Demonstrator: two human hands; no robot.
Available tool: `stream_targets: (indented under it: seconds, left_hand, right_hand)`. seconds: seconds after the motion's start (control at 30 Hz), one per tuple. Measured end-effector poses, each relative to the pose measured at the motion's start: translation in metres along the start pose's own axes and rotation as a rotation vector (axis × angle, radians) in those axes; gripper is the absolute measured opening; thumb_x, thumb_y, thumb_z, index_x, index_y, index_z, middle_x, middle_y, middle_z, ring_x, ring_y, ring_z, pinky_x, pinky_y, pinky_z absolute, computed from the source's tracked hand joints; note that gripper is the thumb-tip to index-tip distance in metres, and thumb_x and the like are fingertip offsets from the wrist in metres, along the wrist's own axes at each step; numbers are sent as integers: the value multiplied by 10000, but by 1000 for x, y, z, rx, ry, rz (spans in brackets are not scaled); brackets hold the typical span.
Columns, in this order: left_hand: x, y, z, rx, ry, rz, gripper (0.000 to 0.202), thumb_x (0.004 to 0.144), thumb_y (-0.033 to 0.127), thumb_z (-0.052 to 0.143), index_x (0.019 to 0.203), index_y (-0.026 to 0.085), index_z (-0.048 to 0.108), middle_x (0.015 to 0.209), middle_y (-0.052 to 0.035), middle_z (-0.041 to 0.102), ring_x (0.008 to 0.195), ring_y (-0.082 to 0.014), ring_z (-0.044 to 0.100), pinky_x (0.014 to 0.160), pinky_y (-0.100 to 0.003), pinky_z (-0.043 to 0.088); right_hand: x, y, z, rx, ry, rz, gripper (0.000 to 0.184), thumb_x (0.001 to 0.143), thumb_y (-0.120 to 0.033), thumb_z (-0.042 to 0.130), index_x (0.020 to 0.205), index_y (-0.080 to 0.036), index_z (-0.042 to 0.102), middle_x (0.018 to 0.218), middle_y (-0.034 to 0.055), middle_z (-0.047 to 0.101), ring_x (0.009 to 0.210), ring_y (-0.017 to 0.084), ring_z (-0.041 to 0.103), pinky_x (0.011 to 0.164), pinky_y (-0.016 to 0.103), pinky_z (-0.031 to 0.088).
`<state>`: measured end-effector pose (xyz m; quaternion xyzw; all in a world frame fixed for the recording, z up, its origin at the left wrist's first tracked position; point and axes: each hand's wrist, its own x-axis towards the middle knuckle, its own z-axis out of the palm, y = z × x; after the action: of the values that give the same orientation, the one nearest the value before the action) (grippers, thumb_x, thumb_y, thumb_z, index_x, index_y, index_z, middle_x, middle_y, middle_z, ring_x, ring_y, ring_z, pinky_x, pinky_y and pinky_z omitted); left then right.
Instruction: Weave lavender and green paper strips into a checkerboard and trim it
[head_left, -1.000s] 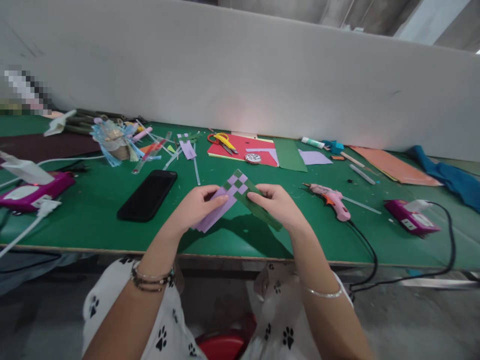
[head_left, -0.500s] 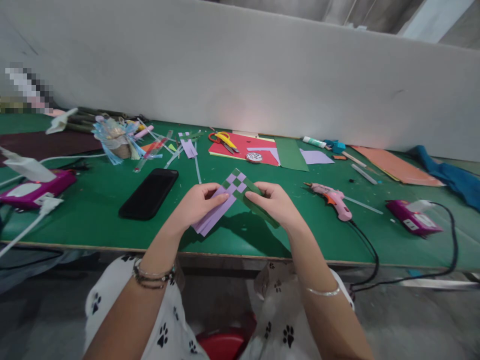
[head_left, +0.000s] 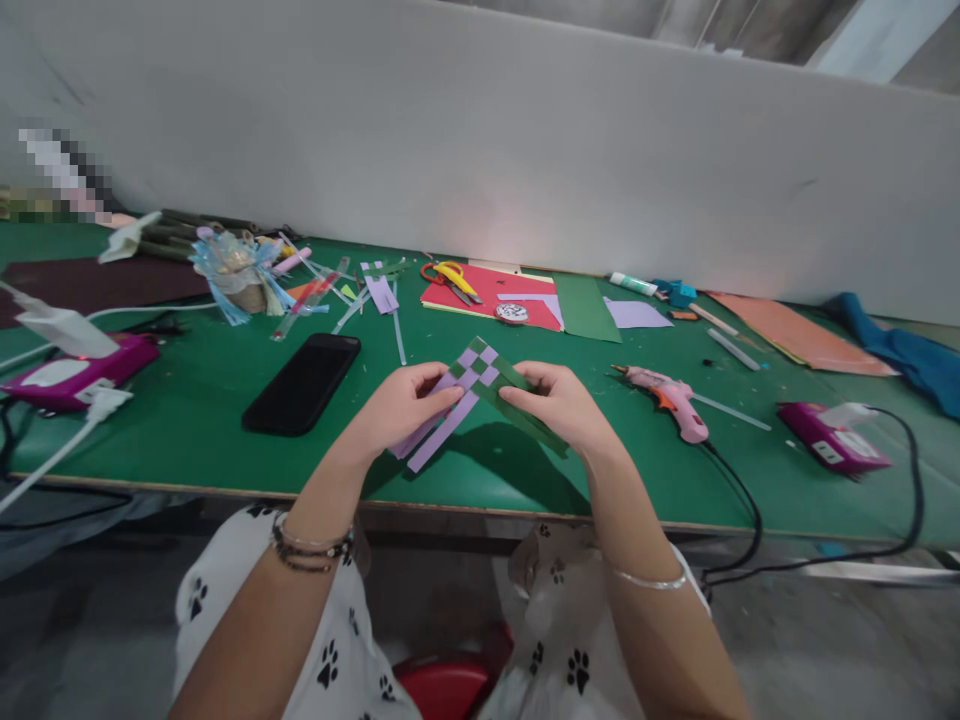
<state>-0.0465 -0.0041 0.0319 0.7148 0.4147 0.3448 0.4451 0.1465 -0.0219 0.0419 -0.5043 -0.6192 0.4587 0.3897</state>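
Observation:
Purple and green paper strips (head_left: 480,364) cross each other in a small checkered weave, held above the near part of the table. My left hand (head_left: 409,405) pinches the purple strips between thumb and fingers, their loose ends slanting down to the lower left. On the other side my right hand (head_left: 551,400) pinches the green strips, whose ends slant to the lower right under the palm. The woven corner points away from me, between both hands. My fingertips behind the paper are partly hidden.
A black phone (head_left: 302,385) lies left of my hands, a pink glue gun (head_left: 667,398) right. Scissors (head_left: 454,280) rest on red paper (head_left: 480,305) behind. Purple power strips (head_left: 832,437) with cables sit at both sides. A white partition (head_left: 480,150) stands at the back.
The purple strips have spread apart at their lower ends, with a wider gap between them. Both hands keep their grip in nearly the same place; the view has shifted slightly.

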Motion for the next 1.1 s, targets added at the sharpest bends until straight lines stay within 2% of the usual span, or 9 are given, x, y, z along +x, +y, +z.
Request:
stream_targets:
  seconds: [0.13,0.27,0.47,0.63,0.83,1.1]
  left_hand:
    - [0,0,1,-7,3,14,261,735,415,545,654,167,524,583,49,461,558,-109,449,517,-201,346]
    - [0,3,2,-43,4,-12,269,702,431,563,677,163,559,606,36,511,568,-117,466,524,-207,355]
    - [0,2,2,-90,-9,-49,311,687,443,578,755,142,612,644,14,556,592,-125,482,541,-214,362]
    - [1,-1,0,-115,-31,-58,350,686,498,568,643,151,560,570,43,471,528,-94,404,480,-192,308]
    - [0,0,-1,-147,-24,-65,381,650,504,599,546,157,483,512,64,367,481,-72,328,439,-180,257]
    - [1,-1,1,-167,-9,-59,327,626,466,628,652,144,574,607,35,505,575,-102,441,526,-192,347]
  right_hand:
    - [1,1,0,-39,-10,-16,234,673,-392,595,649,-165,546,594,-43,451,525,68,375,468,210,274]
    - [1,2,1,-98,-4,-36,259,694,-405,573,607,-168,512,569,-53,379,513,63,325,452,212,235]
    - [2,3,3,-70,-31,-23,269,706,-412,560,612,-165,510,565,-55,373,512,61,322,457,211,233]
    - [2,3,2,-41,-7,-40,253,702,-401,572,629,-160,540,572,-52,408,518,60,343,480,210,257]
    - [1,1,3,8,34,8,227,666,-376,614,644,-156,562,571,-46,470,503,58,367,465,208,259]
    - [0,1,4,19,-10,-3,268,698,-408,587,607,-168,514,541,-62,397,478,52,325,441,207,232]
